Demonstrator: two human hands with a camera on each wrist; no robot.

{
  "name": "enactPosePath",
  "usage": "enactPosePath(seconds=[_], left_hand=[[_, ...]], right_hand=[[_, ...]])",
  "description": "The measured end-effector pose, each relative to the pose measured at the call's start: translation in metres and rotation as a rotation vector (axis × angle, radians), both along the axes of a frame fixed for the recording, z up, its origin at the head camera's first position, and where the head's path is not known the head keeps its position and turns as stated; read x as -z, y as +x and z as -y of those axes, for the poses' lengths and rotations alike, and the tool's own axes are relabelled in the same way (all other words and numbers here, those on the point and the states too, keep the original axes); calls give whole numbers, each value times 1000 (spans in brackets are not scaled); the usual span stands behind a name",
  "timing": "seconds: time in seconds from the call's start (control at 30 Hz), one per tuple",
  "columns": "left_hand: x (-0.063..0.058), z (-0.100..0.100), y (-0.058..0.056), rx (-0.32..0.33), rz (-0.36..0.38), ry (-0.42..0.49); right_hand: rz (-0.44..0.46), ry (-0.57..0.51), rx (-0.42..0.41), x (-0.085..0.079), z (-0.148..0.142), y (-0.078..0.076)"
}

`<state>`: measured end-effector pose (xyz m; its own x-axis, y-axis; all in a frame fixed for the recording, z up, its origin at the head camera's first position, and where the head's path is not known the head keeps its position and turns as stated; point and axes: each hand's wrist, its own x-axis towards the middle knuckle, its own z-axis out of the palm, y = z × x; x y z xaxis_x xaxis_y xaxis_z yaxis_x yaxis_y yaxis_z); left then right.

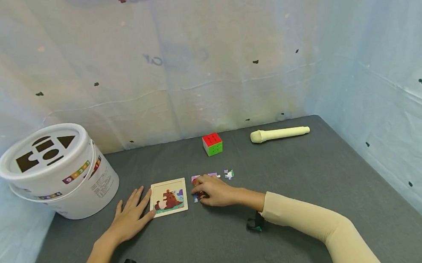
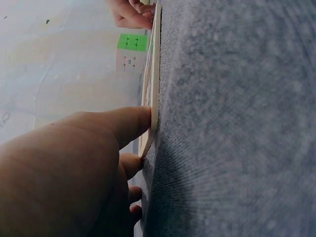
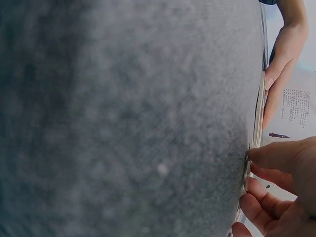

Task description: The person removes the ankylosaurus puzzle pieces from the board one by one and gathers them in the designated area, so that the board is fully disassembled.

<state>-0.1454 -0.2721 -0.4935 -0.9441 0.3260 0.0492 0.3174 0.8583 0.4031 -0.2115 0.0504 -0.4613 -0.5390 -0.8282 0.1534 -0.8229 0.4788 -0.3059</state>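
Note:
A small wooden puzzle board (image 1: 168, 197) with a partly filled picture lies flat on the grey table (image 1: 222, 241). My left hand (image 1: 132, 216) rests flat beside it, with straight fingers and thumb (image 2: 129, 123) against the board's left edge (image 2: 154, 74). My right hand (image 1: 210, 191) is just right of the board, its fingers curled down on a loose puzzle piece (image 1: 199, 195). In the right wrist view the fingertips (image 3: 269, 157) pinch that piece (image 3: 245, 170) against the table. Two more loose pieces (image 1: 205, 176) (image 1: 229, 174) lie just beyond the right hand.
A red and green cube (image 1: 212, 143) and a cream cylinder-shaped object (image 1: 279, 133) lie near the back wall. A white bucket (image 1: 58, 172) with shape cut-outs in its lid stands at the left. Pale sheeting walls the table on three sides.

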Motion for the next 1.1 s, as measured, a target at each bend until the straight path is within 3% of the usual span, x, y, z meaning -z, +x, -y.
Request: enactPosePath(seconds=[0.23,0.53,0.73,1.1], left_hand=[[2,1,-3,-17,48,-45],[-8,-4,2,-20,25,-37],[-8,-5,2,-20,29,-28],[-10,-5,2,-26,44,-49]], right_hand=[[18,-5,-6,1,0,1],[52,16,11,2,1,0],[58,0,9,2,2,-1],[100,-16,36,-19,31,-13]])
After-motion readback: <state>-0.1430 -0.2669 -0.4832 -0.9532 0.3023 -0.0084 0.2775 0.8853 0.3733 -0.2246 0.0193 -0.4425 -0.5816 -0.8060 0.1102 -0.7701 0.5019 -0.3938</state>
